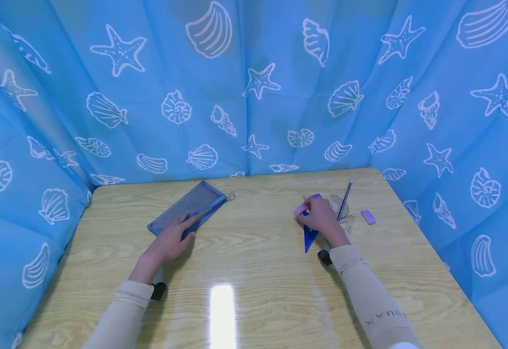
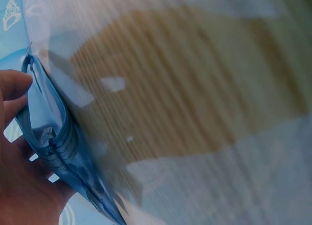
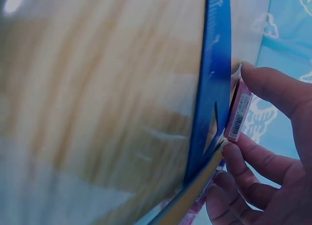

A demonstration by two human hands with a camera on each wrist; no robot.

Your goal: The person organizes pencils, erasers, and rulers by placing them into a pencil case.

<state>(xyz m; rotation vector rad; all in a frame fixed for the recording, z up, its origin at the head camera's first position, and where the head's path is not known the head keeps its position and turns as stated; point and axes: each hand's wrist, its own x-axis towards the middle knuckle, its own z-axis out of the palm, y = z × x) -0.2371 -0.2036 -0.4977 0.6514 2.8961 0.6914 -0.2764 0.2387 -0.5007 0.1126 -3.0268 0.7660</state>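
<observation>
On the left of the table, a blue zippered mesh pouch (image 1: 184,206) lies slanted. My left hand (image 1: 173,242) holds its near side. The left wrist view shows the pouch's (image 2: 73,156) mouth gaping, with the thumb at its edge and other fingers behind it. To the right, my right hand (image 1: 323,218) pinches a pink eraser (image 1: 300,209) between thumb and fingertips. A barcode label shows on the eraser (image 3: 240,112) in the right wrist view. Partly under that hand is a blue set square (image 1: 309,236). A yellowish strip (image 3: 187,200) beside it is unclear.
A dark pencil (image 1: 345,199), a clear protractor (image 1: 338,207) and a clear set square (image 1: 347,226) lie just right of my right hand. Farther right is a purple eraser (image 1: 368,216). A blue shell-patterned curtain (image 1: 245,121) surrounds the wooden table (image 1: 254,232) at the back and sides.
</observation>
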